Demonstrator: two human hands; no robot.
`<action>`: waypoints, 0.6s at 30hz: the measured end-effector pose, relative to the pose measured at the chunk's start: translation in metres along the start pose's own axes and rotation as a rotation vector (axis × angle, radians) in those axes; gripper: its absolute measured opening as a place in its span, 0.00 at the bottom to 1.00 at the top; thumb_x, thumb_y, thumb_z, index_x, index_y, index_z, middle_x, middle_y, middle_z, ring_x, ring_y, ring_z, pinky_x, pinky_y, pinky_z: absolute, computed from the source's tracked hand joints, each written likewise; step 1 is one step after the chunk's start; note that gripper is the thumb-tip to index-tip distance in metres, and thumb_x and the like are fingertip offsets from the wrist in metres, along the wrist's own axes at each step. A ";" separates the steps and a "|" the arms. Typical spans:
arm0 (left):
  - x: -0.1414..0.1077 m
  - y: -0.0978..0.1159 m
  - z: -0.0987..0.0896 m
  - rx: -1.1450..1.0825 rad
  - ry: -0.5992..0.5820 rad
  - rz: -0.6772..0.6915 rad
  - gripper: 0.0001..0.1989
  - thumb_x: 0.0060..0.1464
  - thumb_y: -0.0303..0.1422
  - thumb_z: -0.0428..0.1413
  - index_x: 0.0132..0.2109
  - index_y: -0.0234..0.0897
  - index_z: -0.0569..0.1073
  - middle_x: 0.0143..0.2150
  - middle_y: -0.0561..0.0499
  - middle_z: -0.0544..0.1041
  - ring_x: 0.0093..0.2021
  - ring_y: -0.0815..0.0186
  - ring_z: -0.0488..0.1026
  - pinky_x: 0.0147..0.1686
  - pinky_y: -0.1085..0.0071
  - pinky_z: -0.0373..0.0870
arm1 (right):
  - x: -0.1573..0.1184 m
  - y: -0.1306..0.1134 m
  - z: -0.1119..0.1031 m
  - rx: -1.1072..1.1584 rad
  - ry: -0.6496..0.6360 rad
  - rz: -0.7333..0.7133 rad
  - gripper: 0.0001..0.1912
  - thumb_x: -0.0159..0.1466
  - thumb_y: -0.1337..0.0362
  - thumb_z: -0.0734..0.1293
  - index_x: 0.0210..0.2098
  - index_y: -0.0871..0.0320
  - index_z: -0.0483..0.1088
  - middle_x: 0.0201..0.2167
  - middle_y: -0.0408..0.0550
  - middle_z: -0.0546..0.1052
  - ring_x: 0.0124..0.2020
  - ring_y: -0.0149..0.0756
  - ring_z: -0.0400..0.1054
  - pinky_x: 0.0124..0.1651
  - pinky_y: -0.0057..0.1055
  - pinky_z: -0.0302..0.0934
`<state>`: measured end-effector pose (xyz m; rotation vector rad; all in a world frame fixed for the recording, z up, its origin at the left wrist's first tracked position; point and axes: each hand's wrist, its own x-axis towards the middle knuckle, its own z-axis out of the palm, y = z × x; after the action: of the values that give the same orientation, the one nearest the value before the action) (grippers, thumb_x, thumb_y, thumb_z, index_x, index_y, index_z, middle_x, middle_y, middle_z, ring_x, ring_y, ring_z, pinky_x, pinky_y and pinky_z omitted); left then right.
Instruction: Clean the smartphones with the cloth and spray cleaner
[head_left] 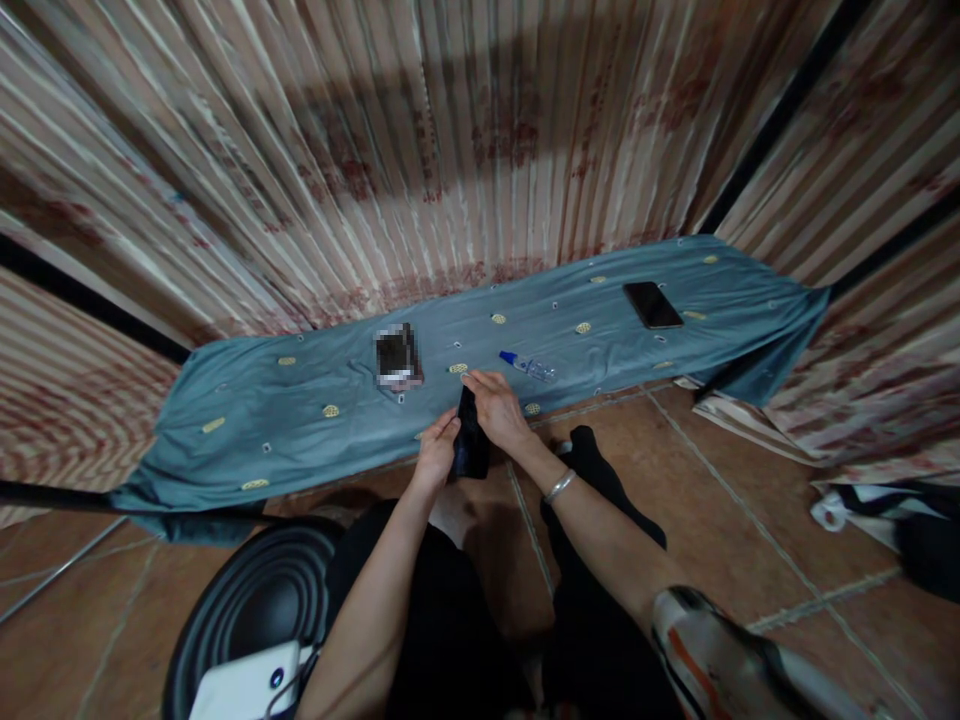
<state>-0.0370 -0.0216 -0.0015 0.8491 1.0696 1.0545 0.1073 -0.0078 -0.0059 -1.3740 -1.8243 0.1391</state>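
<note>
Both hands hold a dark, flat item (472,440) that looks like a black case or pouch, just over the near edge of the cloth-covered bench. My left hand (438,448) pinches its left side. Curled over its upper right edge is my right hand (496,408), with a silver bangle on the wrist. Right of that hand lies a small clear bottle (534,368) with a blue tip, on its side. A blurred-out dark item (396,357) rests on the cloth to the left. The inside of the black item is hidden.
A phone (652,305) lies toward the right end of the teal cloth (225,400). Pleated curtains (480,150) and dark poles (780,110) enclose the bench. At lower left, a white device (244,685) with a cable sits on a black round stool (247,590).
</note>
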 end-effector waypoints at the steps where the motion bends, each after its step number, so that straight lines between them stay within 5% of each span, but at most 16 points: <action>1: 0.001 0.000 0.000 0.021 0.007 0.019 0.10 0.49 0.27 0.62 0.41 0.37 0.82 0.37 0.50 0.83 0.46 0.60 0.78 0.58 0.63 0.65 | 0.000 -0.001 -0.001 -0.016 -0.008 -0.013 0.26 0.67 0.74 0.54 0.59 0.60 0.71 0.58 0.57 0.74 0.58 0.45 0.65 0.62 0.46 0.62; 12: 0.007 0.000 0.002 -0.043 0.139 0.084 0.08 0.47 0.21 0.60 0.33 0.37 0.81 0.37 0.50 0.83 0.54 0.59 0.75 0.65 0.61 0.58 | -0.010 -0.017 0.003 -0.062 -0.081 -0.117 0.22 0.69 0.73 0.55 0.56 0.60 0.74 0.59 0.59 0.72 0.59 0.48 0.62 0.65 0.50 0.61; 15: 0.007 0.001 0.007 -0.113 0.144 0.068 0.05 0.52 0.26 0.58 0.32 0.37 0.79 0.36 0.48 0.83 0.53 0.58 0.76 0.62 0.62 0.62 | -0.014 -0.021 0.004 -0.062 -0.106 -0.132 0.21 0.69 0.73 0.56 0.55 0.61 0.74 0.60 0.59 0.71 0.60 0.48 0.61 0.65 0.49 0.61; 18: 0.006 0.005 0.012 -0.238 0.192 -0.030 0.14 0.61 0.38 0.53 0.33 0.35 0.77 0.34 0.46 0.82 0.51 0.57 0.77 0.57 0.62 0.68 | -0.018 -0.025 0.004 -0.052 -0.136 -0.140 0.21 0.69 0.72 0.56 0.55 0.60 0.75 0.61 0.59 0.70 0.62 0.48 0.61 0.66 0.49 0.59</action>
<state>-0.0257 -0.0153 0.0055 0.5472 1.0859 1.2284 0.0870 -0.0308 -0.0051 -1.2938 -2.0435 0.1148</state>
